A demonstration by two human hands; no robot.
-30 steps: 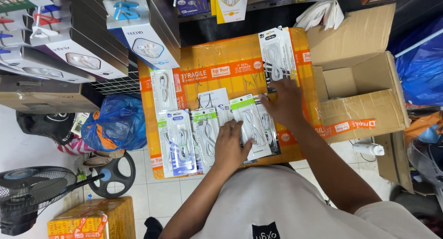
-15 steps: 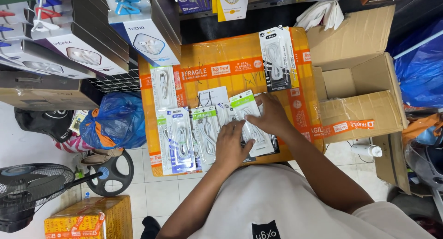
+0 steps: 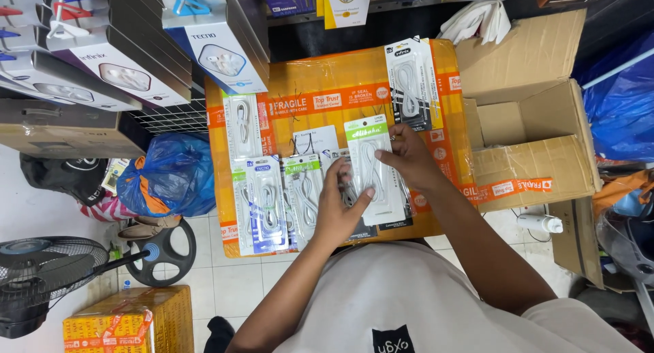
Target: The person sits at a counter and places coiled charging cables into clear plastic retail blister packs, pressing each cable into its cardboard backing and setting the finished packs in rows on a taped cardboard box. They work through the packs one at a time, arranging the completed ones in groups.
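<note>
Both my hands hold one flat blister pack of white cable with a green top (image 3: 371,164) above an orange taped carton (image 3: 327,87). My left hand (image 3: 338,210) grips its lower left edge, my right hand (image 3: 407,159) pinches its right side. Under and beside it lie several more cable packs: a green-topped one (image 3: 303,193), a blue-edged one (image 3: 262,203), a narrow white one (image 3: 240,125) and a grey one (image 3: 412,84) at the carton's far right.
An open brown cardboard box (image 3: 538,115) stands to the right. Boxed earphones hang on a rack (image 3: 122,60) at upper left. A blue plastic bag (image 3: 167,176), a floor fan (image 3: 41,278) and a small orange carton (image 3: 129,322) are at left.
My right hand came back from the far pack and joined my left on the green-topped pack, which now stands lifted and more upright over the row.
</note>
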